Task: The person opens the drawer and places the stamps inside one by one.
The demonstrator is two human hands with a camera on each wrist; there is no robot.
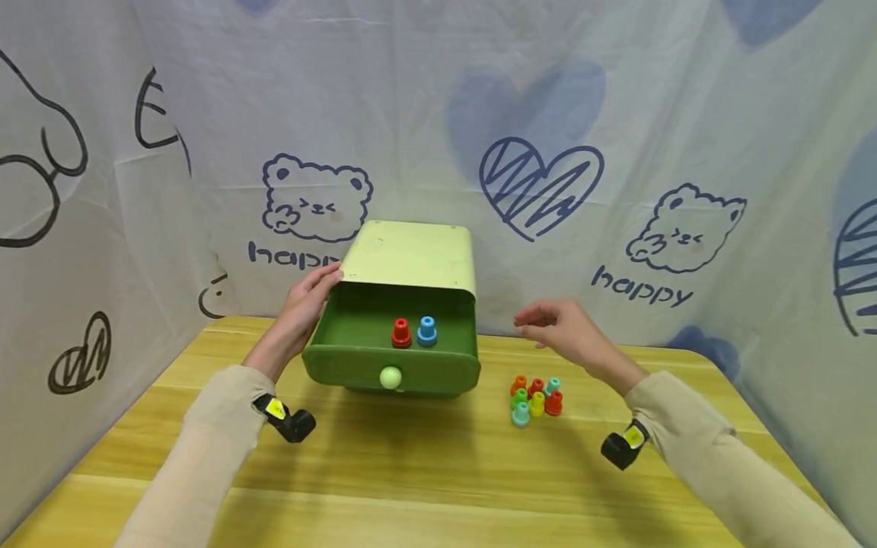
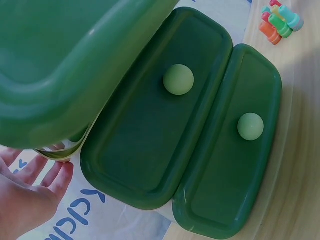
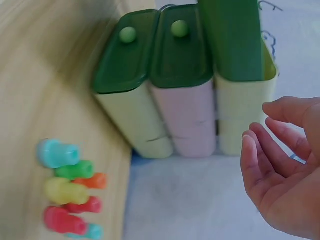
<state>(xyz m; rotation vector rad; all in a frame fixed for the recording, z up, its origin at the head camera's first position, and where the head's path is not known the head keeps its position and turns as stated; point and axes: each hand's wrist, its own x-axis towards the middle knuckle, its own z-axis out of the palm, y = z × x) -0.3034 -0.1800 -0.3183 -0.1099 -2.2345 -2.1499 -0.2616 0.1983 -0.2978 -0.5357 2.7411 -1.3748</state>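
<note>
A small chest of three stacked drawers stands on the table, its top drawer (image 1: 329, 367) pulled out. Inside that drawer a red peg (image 1: 401, 335) and a blue peg (image 1: 427, 332) stand upright side by side. My left hand (image 1: 306, 308) touches the left side of the pale yellow top casing (image 1: 411, 255); in the left wrist view its fingers (image 2: 61, 180) lie against the casing's edge. To the right of the chest my right hand (image 1: 565, 335) hovers with loosely bent fingers, nothing between them, as the right wrist view (image 3: 285, 165) also shows.
On the table (image 1: 425, 487), right of the chest and below my right hand, several coloured pegs stand close together, among them a yellow peg (image 1: 537, 404) and a light teal peg (image 1: 521, 415). Two lower drawers (image 2: 150, 135) are closed. A printed cloth (image 1: 411, 114) hangs behind.
</note>
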